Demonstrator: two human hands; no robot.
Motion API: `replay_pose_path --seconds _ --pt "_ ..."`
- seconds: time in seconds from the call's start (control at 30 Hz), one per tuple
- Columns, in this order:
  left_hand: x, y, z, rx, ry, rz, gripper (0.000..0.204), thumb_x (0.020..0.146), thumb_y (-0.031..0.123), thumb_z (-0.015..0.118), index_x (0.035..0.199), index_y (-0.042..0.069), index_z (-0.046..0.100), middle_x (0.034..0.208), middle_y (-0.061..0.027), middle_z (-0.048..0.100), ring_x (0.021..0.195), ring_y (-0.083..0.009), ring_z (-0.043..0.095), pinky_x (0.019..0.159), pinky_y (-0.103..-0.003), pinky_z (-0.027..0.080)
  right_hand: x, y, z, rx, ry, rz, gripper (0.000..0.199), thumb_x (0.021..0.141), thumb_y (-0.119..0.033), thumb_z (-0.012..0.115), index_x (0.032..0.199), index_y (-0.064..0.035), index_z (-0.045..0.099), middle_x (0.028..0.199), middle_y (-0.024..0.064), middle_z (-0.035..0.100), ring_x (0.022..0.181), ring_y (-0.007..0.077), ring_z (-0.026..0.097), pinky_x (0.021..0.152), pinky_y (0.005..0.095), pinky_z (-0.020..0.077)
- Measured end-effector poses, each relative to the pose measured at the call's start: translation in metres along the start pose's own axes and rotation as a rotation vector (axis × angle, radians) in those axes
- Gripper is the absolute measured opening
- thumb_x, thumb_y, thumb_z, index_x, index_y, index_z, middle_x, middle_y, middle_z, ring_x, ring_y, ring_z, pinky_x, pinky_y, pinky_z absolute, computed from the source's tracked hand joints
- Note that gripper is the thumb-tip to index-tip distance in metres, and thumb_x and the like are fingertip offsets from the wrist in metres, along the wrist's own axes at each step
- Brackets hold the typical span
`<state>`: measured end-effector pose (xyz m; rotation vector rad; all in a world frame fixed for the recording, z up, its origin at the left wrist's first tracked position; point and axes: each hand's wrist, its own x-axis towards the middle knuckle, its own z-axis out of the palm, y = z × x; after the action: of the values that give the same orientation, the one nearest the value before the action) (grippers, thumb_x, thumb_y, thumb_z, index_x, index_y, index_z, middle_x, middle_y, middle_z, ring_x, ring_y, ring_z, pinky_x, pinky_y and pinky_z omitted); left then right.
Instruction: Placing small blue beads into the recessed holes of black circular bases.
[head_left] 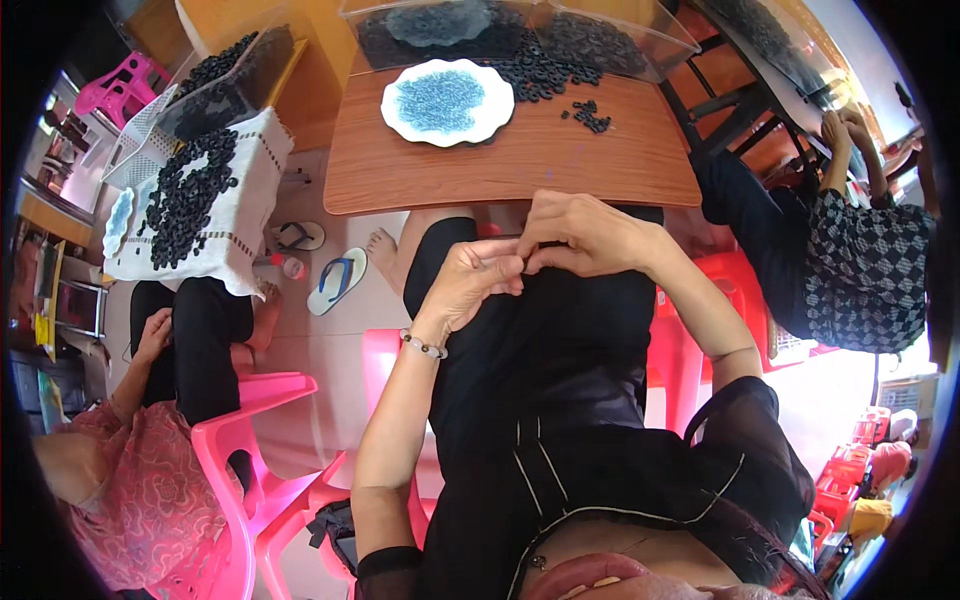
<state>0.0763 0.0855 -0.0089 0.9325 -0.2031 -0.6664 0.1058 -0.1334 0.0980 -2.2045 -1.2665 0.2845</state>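
My left hand (pixel 470 285) and my right hand (pixel 580 235) meet over my lap, just below the near edge of the brown wooden table (pixel 520 160). The fingertips of both hands pinch together on something very small; I cannot make out what it is. A pale bead bracelet (pixel 423 346) is on my left wrist. On the table stands a white scalloped plate (pixel 447 101) heaped with small blue pieces. Beside it lies a pile of small black rings (pixel 545 72), with a few loose ones (pixel 590 115) nearer to me.
Clear plastic bins (pixel 620 40) stand at the table's far edge. At the left a person in pink (pixel 130 480) sits on a pink chair (pixel 240 440) by a cloth-covered stand with black rings (pixel 190 195). Another seated person (pixel 860 250) is at the right. Sandals (pixel 337 278) lie on the floor.
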Motion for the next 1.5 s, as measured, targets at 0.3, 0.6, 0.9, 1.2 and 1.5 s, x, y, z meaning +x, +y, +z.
replay_pose_path --seconds 0.3,0.6,0.9,1.2,1.5 --pt "0.007 -0.006 -0.002 -0.066 0.124 0.048 0.034 0.095 0.012 0.069 0.126 -0.003 0.065 0.103 -0.0102 0.072 0.085 -0.0137 0.068 0.081 -0.029 0.058 0.019 0.032 -0.006 0.132 0.102 0.134 0.022 0.088 -0.021 0.074 0.102 -0.0043 0.07 0.084 0.0128 0.068 0.081 0.024 0.069 0.07 0.0344 0.0533" --pt "0.004 -0.004 -0.014 -0.189 0.301 0.155 0.033 0.099 0.016 0.06 0.126 -0.002 0.065 0.093 -0.0034 0.069 0.078 -0.0097 0.064 0.076 -0.026 0.055 0.107 0.1 -0.017 -0.115 0.388 0.136 0.016 0.091 -0.016 0.066 0.093 -0.0009 0.071 0.08 0.0152 0.07 0.073 0.0255 0.067 0.067 0.0372 0.0516" --pt "0.019 -0.026 -0.014 -0.19 0.281 0.196 0.034 0.095 0.018 0.067 0.122 -0.003 0.065 0.096 -0.0033 0.067 0.079 -0.008 0.062 0.072 -0.024 0.055 0.12 0.138 -0.017 -0.156 0.319 0.332 0.014 0.089 -0.011 0.064 0.089 0.0023 0.067 0.072 0.0104 0.064 0.067 0.0149 0.058 0.065 0.0314 0.048" --pt "0.022 -0.015 -0.015 -0.184 0.367 0.143 0.032 0.096 0.018 0.058 0.12 -0.002 0.063 0.087 -0.0016 0.065 0.069 -0.0073 0.06 0.065 -0.021 0.051 0.14 0.128 -0.02 -0.328 0.285 0.274 0.017 0.088 -0.011 0.061 0.08 0.0045 0.062 0.067 0.016 0.061 0.059 0.0245 0.058 0.06 0.0367 0.0456" --pt "0.027 -0.014 -0.02 -0.165 0.417 0.095 0.03 0.101 0.022 0.055 0.116 -0.001 0.066 0.085 0.0003 0.064 0.067 -0.006 0.057 0.063 -0.021 0.051 0.148 0.135 -0.027 -0.302 0.22 0.343 0.017 0.087 -0.013 0.068 0.085 0.0029 0.064 0.073 0.0151 0.064 0.064 0.0249 0.061 0.063 0.0365 0.0484"
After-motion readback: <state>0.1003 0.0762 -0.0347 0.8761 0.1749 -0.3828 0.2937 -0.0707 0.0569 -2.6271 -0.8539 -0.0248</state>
